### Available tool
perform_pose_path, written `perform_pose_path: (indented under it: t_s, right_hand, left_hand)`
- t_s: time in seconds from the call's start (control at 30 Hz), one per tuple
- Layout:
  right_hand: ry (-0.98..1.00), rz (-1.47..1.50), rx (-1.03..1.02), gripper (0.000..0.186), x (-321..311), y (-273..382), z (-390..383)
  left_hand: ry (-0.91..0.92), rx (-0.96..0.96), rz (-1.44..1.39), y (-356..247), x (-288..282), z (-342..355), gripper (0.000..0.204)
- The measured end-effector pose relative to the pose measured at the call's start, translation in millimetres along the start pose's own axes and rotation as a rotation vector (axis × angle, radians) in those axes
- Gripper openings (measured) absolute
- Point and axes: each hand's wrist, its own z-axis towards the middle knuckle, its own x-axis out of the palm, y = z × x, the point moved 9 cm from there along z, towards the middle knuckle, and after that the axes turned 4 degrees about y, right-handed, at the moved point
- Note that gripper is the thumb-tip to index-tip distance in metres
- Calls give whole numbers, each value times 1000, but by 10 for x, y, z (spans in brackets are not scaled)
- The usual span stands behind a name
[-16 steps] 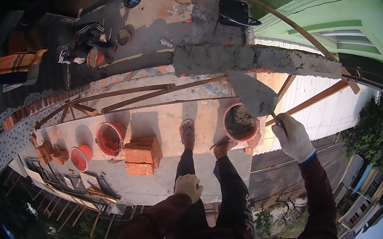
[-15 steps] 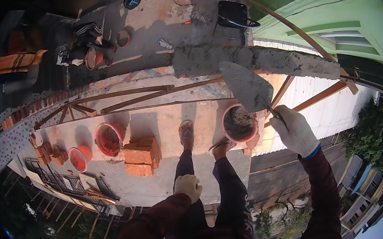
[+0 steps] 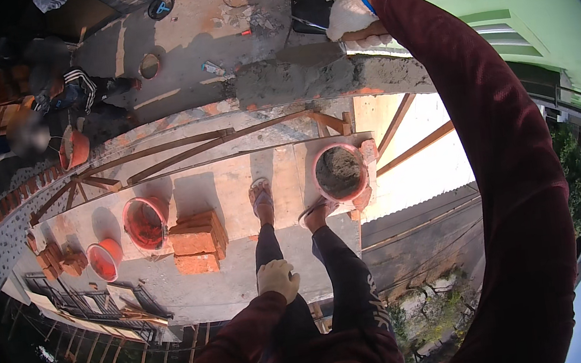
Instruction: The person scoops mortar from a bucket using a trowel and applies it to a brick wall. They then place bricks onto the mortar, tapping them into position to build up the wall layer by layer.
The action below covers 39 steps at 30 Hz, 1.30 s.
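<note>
My right hand [image 3: 356,17], in a pale knit glove with a blue cuff band, is closed around a trowel [image 3: 309,53] whose grip it hides. The trowel's grey blade lies low over the wall top, against a thick bed of wet mortar [image 3: 329,80]. My left hand [image 3: 278,279], also gloved, rests by my left thigh with its fingers curled in; nothing shows in it. Beside my right foot stands a red bucket [image 3: 317,178] holding grey mortar [image 3: 341,168].
Left along the platform [image 3: 291,249] are a brick stack [image 3: 197,244], two more red buckets [image 3: 145,223] and loose bricks [image 3: 49,261]. Wooden braces [image 3: 179,147] run between platform and wall. Across the wall, a person [image 3: 83,90] works near a bucket [image 3: 74,149]. A drop lies right of the platform.
My right arm has reached forward and up, carrying the trowel from near the mortar bucket to the wall top. The person across the wall and their bucket have shifted. My left hand stays low.
</note>
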Motion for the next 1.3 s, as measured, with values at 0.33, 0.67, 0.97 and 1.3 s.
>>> perform_pose_path:
  t_s: [0.33, 0.67, 0.97, 1.3]
  right_hand:
    - [-189, 502, 515, 34, 765, -2204, -1107]
    - [-340, 41, 220, 22, 4084, -1734, -1029]
    - [-324, 313, 484, 28, 5660, -1507, 1886]
    - [-172, 762, 183, 34, 6550, -972, 2678]
  left_hand:
    - [-33, 95, -3, -29, 61, 53, 24]
    - [122, 90, 117, -172, -24, 192, 18]
    - [197, 76, 208, -119, -106, 184, 23]
    - [222, 107, 250, -151, -83, 210, 25]
